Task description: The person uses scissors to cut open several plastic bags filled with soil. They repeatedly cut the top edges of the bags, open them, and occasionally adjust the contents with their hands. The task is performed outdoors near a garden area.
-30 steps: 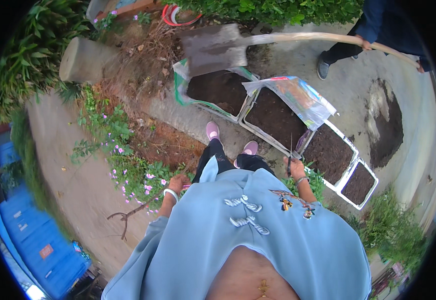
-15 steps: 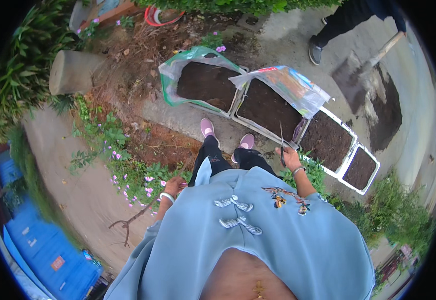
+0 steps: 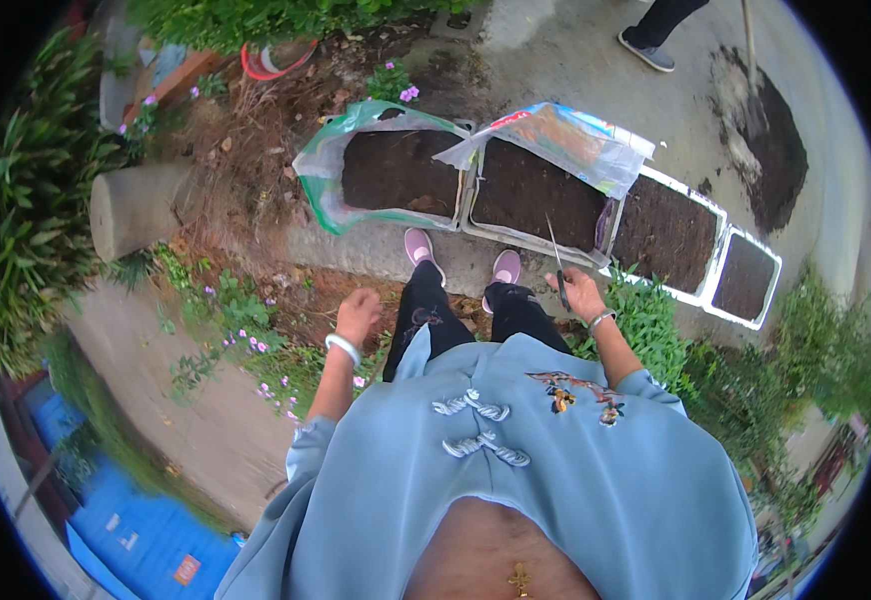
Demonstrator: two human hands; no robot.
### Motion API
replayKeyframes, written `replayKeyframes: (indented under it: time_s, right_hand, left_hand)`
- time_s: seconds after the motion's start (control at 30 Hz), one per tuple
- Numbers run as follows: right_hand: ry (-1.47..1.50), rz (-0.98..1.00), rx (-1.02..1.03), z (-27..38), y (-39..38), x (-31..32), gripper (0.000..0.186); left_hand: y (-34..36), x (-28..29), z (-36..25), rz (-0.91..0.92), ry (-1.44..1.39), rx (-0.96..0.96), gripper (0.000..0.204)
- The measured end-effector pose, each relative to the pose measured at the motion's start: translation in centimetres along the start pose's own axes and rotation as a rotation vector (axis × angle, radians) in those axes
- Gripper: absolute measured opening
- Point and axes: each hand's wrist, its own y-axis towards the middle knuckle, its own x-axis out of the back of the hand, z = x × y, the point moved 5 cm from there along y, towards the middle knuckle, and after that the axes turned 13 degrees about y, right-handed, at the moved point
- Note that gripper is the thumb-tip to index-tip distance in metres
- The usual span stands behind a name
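My right hand (image 3: 583, 293) is closed around the dark handles of a pair of scissors (image 3: 556, 250), whose thin blades point away from me over the second planter. To the left, my left hand (image 3: 358, 315) is raised beside my leg with no object visible in it; its fingers are bent and slightly blurred. In front of my feet stands a soil-filled planter (image 3: 476, 232) with a printed plastic bag (image 3: 576, 150) over its far edge. Left of it, another planter of soil (image 3: 401, 170) is lined with a green and clear bag (image 3: 321, 185).
Two white-rimmed planters (image 3: 724, 215) of soil continue to the right. A leafy plant (image 3: 646, 320) grows beside my right arm, pink flowers (image 3: 266, 345) near my left. Farther off, a person's leg (image 3: 661, 25) and a shovel (image 3: 753, 90) are by a soil pile (image 3: 781, 150).
My left hand has risen forward, and the forked branch that trailed from it is gone from there. The right hand keeps the scissors. The other person has shifted toward the upper edge.
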Motion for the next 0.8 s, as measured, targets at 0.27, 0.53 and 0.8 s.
replayKeyframes:
  time_s: [0.27,0.53,0.8]
  right_hand:
    - [0.714,0.053,-0.195,4.8,-0.8,-7.3,0.049]
    - [1.034,0.001,-0.162,4.1,3.9,-12.5,0.040]
    - [1.180,-0.050,-0.264,0.6,-1.0,-9.6,0.044]
  left_hand:
    - [9.8,-5.4,-24.5,-0.045,0.786,-0.724,0.063]
    - [17.5,-18.0,-32.0,0.091,1.224,-0.853,0.082]
    - [23.3,-22.3,-31.6,0.068,1.328,-0.577,0.047]
